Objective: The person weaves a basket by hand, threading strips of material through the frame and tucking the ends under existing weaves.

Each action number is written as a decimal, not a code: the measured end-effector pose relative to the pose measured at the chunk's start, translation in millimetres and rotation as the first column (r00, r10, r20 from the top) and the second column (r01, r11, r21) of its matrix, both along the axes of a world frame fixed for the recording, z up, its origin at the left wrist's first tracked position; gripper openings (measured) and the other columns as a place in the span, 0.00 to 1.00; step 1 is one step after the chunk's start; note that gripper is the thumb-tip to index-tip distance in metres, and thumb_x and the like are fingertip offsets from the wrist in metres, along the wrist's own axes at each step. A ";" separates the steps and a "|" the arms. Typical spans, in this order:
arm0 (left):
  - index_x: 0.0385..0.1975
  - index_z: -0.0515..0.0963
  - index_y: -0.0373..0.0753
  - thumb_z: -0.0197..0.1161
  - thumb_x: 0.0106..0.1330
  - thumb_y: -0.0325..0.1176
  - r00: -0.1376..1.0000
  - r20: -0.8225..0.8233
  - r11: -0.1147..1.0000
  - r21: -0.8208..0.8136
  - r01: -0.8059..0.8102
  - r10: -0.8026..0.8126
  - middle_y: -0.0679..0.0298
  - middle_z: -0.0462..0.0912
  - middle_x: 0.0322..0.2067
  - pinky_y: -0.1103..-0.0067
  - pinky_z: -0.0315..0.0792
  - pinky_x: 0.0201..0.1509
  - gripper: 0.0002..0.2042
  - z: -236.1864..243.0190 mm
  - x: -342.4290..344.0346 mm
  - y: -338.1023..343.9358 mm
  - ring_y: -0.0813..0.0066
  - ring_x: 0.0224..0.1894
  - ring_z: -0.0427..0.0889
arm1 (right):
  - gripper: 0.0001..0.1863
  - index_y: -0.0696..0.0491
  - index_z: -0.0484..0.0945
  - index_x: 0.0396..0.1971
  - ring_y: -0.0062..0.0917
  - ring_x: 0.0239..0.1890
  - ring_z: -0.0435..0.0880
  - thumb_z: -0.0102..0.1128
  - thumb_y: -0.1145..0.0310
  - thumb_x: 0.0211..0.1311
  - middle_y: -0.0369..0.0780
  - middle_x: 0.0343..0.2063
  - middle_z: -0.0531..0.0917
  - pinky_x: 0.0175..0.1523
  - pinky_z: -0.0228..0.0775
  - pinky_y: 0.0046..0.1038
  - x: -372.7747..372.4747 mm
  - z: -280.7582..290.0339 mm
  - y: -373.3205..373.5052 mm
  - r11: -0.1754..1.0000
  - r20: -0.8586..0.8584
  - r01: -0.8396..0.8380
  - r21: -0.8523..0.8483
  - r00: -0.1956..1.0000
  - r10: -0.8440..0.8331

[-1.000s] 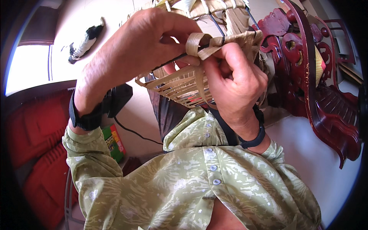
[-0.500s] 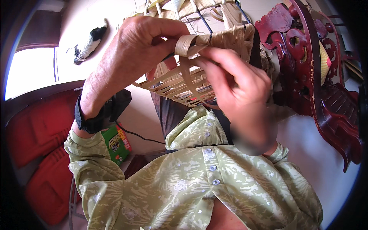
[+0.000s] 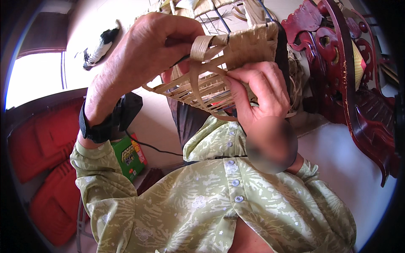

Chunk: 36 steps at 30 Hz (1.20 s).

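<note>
A half-woven basket [image 3: 252,47] of flat tan strips on a dark frame hangs in front of me, its open lattice side facing me. My left hand [image 3: 154,44] is closed on the basket's dark rim rod, its fingertips partly hidden behind it. Beside those fingers a flat tan weaving strip [image 3: 195,79] loops over the rod and dangles in a long curve. Between thumb and forefinger, my right hand [image 3: 262,90] pinches this strip just below the rim. A dark band with a black box [image 3: 129,111] sits on my left wrist.
Carved dark-red wooden furniture [image 3: 344,63] stands at the right. Red chair panels [image 3: 46,139] are at the left, near a green box [image 3: 128,157]. A black cable [image 3: 156,150] runs beside it. A black-and-white animal [image 3: 101,45] lies on the floor at the far left.
My right hand has moved down and slightly outward from the rim, drawing the strip with it. My left hand keeps its grip, and the strip's dangling loop has shifted left.
</note>
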<state>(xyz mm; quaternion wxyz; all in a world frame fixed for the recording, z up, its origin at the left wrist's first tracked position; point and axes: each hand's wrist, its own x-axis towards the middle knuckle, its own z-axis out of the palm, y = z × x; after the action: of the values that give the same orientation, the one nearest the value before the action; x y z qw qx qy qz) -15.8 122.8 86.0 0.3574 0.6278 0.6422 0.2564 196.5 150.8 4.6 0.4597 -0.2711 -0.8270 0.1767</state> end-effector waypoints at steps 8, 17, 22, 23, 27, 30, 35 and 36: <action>0.39 0.84 0.36 0.58 0.65 0.22 0.964 -0.181 0.979 0.022 0.202 -0.195 0.66 0.84 0.21 0.87 0.73 0.18 0.08 0.8 -6.4 0.8 0.87 0.19 0.80 | 0.06 0.54 0.79 0.32 0.32 0.26 0.79 0.67 0.74 0.55 0.37 0.24 0.79 0.35 0.74 0.30 12.7 30.8 -42.0 0.888 0.001 -0.324 -0.325 0.939 0.343; 0.39 0.83 0.34 0.59 0.66 0.23 0.974 -0.214 0.997 0.021 0.079 -0.072 0.66 0.81 0.21 0.87 0.72 0.19 0.07 -2.1 -2.6 2.9 0.88 0.18 0.78 | 0.18 0.56 0.74 0.53 0.12 0.19 0.75 0.61 0.66 0.67 0.34 0.19 0.80 0.24 0.66 0.18 4.8 0.5 -47.7 -0.337 -0.496 -0.398 -0.854 0.818 0.291; 0.39 0.82 0.34 0.61 0.64 0.24 0.998 -0.015 0.995 -0.075 -0.062 0.061 0.67 0.82 0.22 0.86 0.71 0.18 0.07 0.5 2.6 4.5 0.88 0.15 0.75 | 0.23 0.55 0.73 0.55 0.11 0.18 0.74 0.63 0.60 0.66 0.36 0.28 0.82 0.22 0.65 0.15 3.1 -10.6 -61.6 -0.691 -0.666 -0.536 -0.485 0.738 -0.106; 0.40 0.82 0.34 0.61 0.64 0.25 0.997 -0.069 0.996 -0.082 -0.032 0.026 0.67 0.82 0.21 0.85 0.71 0.18 0.07 1.8 3.4 5.3 0.87 0.15 0.75 | 0.21 0.55 0.74 0.53 0.11 0.18 0.74 0.63 0.60 0.66 0.36 0.27 0.81 0.22 0.64 0.15 3.4 -12.8 -61.8 -0.602 -0.665 -0.580 -0.550 0.739 -0.105; 0.41 0.82 0.32 0.60 0.64 0.26 0.990 -0.140 0.993 -0.119 0.005 -0.022 0.65 0.82 0.19 0.83 0.71 0.20 0.09 3.6 2.3 3.3 0.85 0.16 0.77 | 0.11 0.56 0.78 0.46 0.12 0.20 0.72 0.58 0.68 0.69 0.34 0.26 0.79 0.24 0.63 0.15 11.0 -21.7 -51.3 -0.240 -0.550 -0.562 -0.791 0.826 -0.121; 0.39 0.83 0.32 0.60 0.63 0.24 0.986 -0.134 0.988 -0.127 0.087 -0.104 0.65 0.81 0.19 0.83 0.71 0.20 0.08 6.6 0.6 1.3 0.84 0.16 0.77 | 0.09 0.58 0.77 0.44 0.15 0.22 0.74 0.58 0.71 0.68 0.36 0.28 0.81 0.27 0.66 0.18 37.1 -34.1 -47.7 0.321 -0.375 -0.338 -0.885 0.925 -0.059; 0.39 0.83 0.32 0.60 0.63 0.22 0.990 -0.108 0.980 -0.189 0.065 -0.087 0.66 0.81 0.18 0.83 0.70 0.19 0.08 11.8 8.7 2.0 0.86 0.15 0.75 | 0.19 0.61 0.74 0.51 0.30 0.45 0.78 0.62 0.69 0.63 0.44 0.45 0.79 0.51 0.70 0.31 63.4 -32.2 -3.8 0.952 0.009 0.190 -0.241 0.981 -0.194; 0.38 0.83 0.32 0.61 0.64 0.24 0.992 -0.098 0.982 -0.180 0.063 -0.081 0.66 0.81 0.19 0.84 0.68 0.17 0.07 12.3 8.4 2.0 0.86 0.14 0.75 | 0.17 0.58 0.75 0.49 0.38 0.45 0.76 0.61 0.66 0.64 0.46 0.43 0.77 0.50 0.68 0.35 60.5 -32.3 5.6 0.966 -0.031 0.119 -0.231 0.991 -0.129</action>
<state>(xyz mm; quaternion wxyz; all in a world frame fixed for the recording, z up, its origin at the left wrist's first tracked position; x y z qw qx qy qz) -7.5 124.7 98.2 0.3866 0.6291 0.6570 0.1522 257.0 156.4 -27.7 0.4545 -0.3692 -0.7718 0.2479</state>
